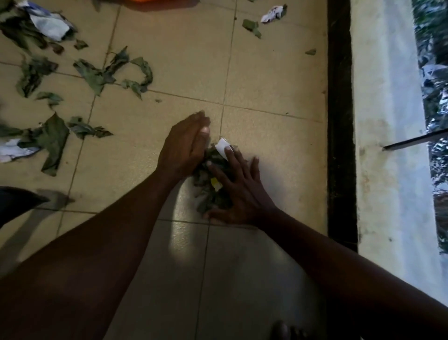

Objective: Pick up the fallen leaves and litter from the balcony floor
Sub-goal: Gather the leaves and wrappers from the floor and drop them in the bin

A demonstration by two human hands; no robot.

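Both hands are at frame centre, cupping one small heap of leaves (208,173) on the tiled floor (266,72). My left hand (184,145) stands on its edge at the heap's 9 o'clock side, fingers straight and together, pressed against it like a wall. My right hand (240,191) lies flat over the 3 o'clock side, fingers spread wide, one fingertip on a white paper scrap (221,147) at the heap's 12 o'clock end. A yellow bit (216,186) shows in the heap. Neither hand is curled round anything, and the heap rests on the floor, so I judge this as gathering, not lifting yet. Progress looks early, because a lot is left. A torn leaf cluster (114,72) lies at 10 o'clock, and a big dark leaf (53,143) at 9 o'clock has white paper (12,150) just beside it at the frame edge. More leaves sit round a crumpled wrapper (51,24) at 11 o'clock. Another crumpled paper (272,13) and a leaf (252,28) lie at 1 o'clock, with a tiny leaf piece (310,51) near the dark floor strip (339,121) at 2 o'clock. The pale parapet (383,121) runs down the 3 o'clock side. An orange thing (143,1) sits at 12 o'clock, cut off by the frame, and I can't tell what it is. No bin or bag is visible.
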